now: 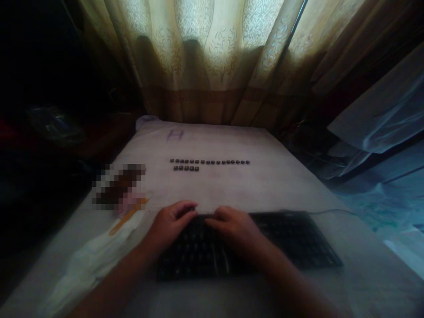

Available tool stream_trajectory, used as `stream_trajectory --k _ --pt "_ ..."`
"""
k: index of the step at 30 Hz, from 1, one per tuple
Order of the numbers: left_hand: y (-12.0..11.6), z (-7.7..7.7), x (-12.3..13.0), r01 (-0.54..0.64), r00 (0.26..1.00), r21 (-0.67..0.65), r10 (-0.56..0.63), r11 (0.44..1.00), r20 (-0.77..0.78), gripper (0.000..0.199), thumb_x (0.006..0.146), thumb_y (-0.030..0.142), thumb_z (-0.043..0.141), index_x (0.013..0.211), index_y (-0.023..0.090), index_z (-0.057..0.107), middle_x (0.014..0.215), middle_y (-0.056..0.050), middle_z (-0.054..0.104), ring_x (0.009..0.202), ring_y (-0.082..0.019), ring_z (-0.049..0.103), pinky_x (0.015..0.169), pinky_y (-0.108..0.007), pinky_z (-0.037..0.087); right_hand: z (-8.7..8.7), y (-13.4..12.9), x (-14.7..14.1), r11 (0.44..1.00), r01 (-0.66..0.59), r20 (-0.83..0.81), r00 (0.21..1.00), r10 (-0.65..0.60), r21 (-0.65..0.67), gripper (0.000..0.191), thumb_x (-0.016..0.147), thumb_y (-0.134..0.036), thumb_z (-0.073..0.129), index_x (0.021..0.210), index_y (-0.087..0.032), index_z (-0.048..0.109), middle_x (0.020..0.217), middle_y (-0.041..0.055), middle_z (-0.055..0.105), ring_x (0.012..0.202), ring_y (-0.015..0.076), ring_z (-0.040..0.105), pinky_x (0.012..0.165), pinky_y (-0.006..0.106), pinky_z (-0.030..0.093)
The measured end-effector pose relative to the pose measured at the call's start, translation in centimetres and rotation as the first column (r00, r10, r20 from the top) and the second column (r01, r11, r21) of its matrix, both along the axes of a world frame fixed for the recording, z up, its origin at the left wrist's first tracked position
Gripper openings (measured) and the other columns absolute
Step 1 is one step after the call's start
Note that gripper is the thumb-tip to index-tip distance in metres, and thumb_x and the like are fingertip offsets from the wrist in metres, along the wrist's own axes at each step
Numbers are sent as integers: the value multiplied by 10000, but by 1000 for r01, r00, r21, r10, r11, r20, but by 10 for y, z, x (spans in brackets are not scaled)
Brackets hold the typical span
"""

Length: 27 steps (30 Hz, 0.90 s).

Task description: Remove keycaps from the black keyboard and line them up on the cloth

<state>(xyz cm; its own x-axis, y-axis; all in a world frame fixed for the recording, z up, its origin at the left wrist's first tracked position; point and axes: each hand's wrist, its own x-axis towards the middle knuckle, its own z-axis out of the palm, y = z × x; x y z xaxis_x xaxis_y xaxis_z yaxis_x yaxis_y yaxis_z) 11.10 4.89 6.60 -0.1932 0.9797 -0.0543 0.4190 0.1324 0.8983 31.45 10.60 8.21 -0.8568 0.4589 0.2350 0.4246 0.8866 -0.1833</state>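
A black keyboard [291, 238] lies on the light-covered table, with both hands over its upper left part. My left hand [172, 221] is at the keyboard's top left corner, thumb and fingers pinched on a small dark keycap [192, 208]. Just to its right, my right hand [232, 225] rests over the keys with its fingers curled together; whether anything is between them is too blurred to tell. Beyond the keyboard, small black keycaps stand in a long row [213, 162] and a shorter row [186, 168] of several pieces.
On the left lie an orange-handled tool [127, 217], a crumpled white cloth [96, 251] and a pixelated item [119, 187]. A cable [334, 211] runs off to the right. Patterned curtains [221, 57] hang behind the table [228, 137].
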Motion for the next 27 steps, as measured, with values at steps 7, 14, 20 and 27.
stream_trajectory --k 7,14,20,27 --pt "1 2 -1 10 999 -45 -8 999 44 309 756 406 592 984 207 653 855 -30 735 805 -209 671 722 -322 509 -1 -6 -2 999 -51 57 997 51 -2 149 853 -144 522 774 -186 640 761 32 590 655 155 502 569 267 326" --pt "-3 10 4 46 997 -20 -47 999 -62 273 744 415 619 927 215 645 710 10 709 704 -189 662 689 -296 500 17 -5 4 994 23 0 1000 -23 -106 186 825 -99 497 848 -191 657 754 30 603 620 136 537 556 241 376" --pt "-13 11 15 123 988 26 -125 992 88 272 799 354 567 1030 244 657 976 -9 723 898 -194 658 818 -305 498 15 -11 -4 983 -15 -291 956 -40 -184 286 868 -230 528 1147 -205 588 991 70 642 844 169 600 728 273 477" --pt "-24 21 28 92 969 36 -97 995 227 285 801 315 531 1022 204 671 931 -34 728 871 -200 662 778 -315 522 10 -21 -11 986 3 -389 919 -69 -167 250 864 -213 538 1097 -203 629 924 65 674 812 164 625 725 260 492"
